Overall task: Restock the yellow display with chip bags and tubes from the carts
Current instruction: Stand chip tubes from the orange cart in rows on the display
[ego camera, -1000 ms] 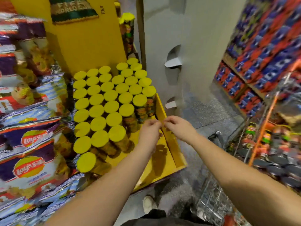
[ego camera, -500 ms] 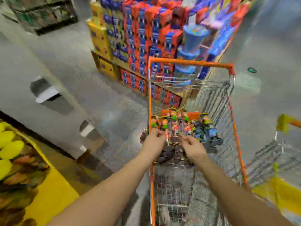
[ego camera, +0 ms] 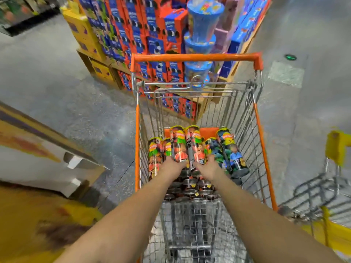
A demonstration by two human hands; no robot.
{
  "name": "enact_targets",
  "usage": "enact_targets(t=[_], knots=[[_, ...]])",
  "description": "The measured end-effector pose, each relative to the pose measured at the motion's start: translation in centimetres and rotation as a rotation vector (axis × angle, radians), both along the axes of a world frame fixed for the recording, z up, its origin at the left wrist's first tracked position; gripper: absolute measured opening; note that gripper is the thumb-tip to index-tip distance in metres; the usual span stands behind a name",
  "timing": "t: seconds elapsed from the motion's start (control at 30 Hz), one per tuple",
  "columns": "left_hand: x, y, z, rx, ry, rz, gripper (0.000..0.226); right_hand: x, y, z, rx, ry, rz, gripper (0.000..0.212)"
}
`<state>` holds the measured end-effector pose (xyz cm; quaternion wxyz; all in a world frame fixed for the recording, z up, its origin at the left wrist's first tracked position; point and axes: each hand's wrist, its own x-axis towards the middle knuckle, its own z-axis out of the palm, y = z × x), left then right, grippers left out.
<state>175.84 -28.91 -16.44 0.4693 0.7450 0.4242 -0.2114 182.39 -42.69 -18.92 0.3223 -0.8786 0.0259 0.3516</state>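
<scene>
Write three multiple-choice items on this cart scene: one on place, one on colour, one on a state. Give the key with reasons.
1. Where do the chip tubes lie?
A. On the floor
B. In the orange cart
C. On a shelf

2. What colour is that cart's handle?
A. Orange
B. Green
C. White

3. What are the left hand and right hand doing?
A. Hanging idle
B. Pushing the handle
C. Each gripping a tube

Key: 1 B, the tubes are piled inside the wire basket. 2 A, the bar across the far end is orange. 3 C, the fingers of each hand curl round a tube's lower end.
</scene>
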Motion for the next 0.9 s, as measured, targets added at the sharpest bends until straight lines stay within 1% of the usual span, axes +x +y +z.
enact_targets(t=[0.17, 0.2, 0.27, 0.3, 0.37, 0.4, 0.47, 0.5, 0.57, 0.6, 0.63, 0.7, 0.77, 0.8, 0.83, 0.9], knots=[[1.6, -0.8, -1.7, 0.04, 0.014, 0.044, 0.075, 0.8, 0.6, -1.7, 0.048, 0.06, -0.103, 0.076], [1.6, -0.7, -1.7, 0.029, 0.015, 0.057, 0.072, 0.9, 0.7, -1.8, 0.082, 0.087, -0.148, 0.08], [1.4, -0.5, -1.2, -0.024, 0.015, 0.095, 0.061, 1.0, 0.6, -1.4, 0.158, 0.181, -0.246, 0.094], [1.1, -0.4, -0.9, -0.065, 0.003, 0.126, 0.064, 1.0, 0.5, -1.1, 0.174, 0.213, -0.261, 0.1], [0.2, 0.1, 0.0, -0.145, -0.013, 0.181, 0.084, 0.6, 0.2, -0.1, 0.164, 0.265, -0.238, 0.105], [-0.4, 0.3, 0.2, -0.167, -0.027, 0.193, 0.087, 0.2, 0.0, 0.6, 0.157, 0.3, -0.209, 0.109], [-2.1, 0.8, 0.9, -0.18, -0.069, 0.185, 0.078, -1.0, -0.5, 1.7, 0.139, 0.319, -0.141, 0.114], [-2.9, 1.1, 1.0, -0.193, -0.095, 0.195, 0.08, -1.7, -0.6, 2.2, 0.16, 0.304, -0.115, 0.114], [-5.0, 1.6, 2.6, -0.253, -0.164, 0.205, 0.09, -3.6, -0.7, 3.4, 0.261, 0.264, -0.104, 0.11], [-5.9, 2.1, 2.7, -0.257, -0.205, 0.215, 0.09, -4.6, -0.6, 4.2, 0.321, 0.272, -0.114, 0.105], [-7.1, 2.6, 3.4, -0.256, -0.252, 0.217, 0.086, -5.8, -0.4, 5.4, 0.373, 0.258, -0.105, 0.099], [-10.2, 3.6, 6.4, -0.25, -0.308, 0.208, 0.069, -8.5, 0.3, 7.8, 0.385, 0.192, -0.064, 0.085], [-13.3, 4.8, 8.8, -0.251, -0.389, 0.188, 0.054, -11.0, 1.2, 10.0, 0.346, 0.107, 0.032, 0.101], [-14.9, 5.5, 9.7, -0.247, -0.427, 0.169, 0.053, -12.3, 1.9, 11.0, 0.33, 0.078, 0.076, 0.104], [-16.2, 6.2, 10.4, -0.233, -0.462, 0.141, 0.055, -13.6, 2.3, 12.2, 0.333, 0.037, 0.104, 0.1], [-19.6, 7.9, 12.1, -0.185, -0.515, 0.123, 0.072, -16.6, 4.0, 14.1, 0.356, -0.044, 0.171, 0.071]])
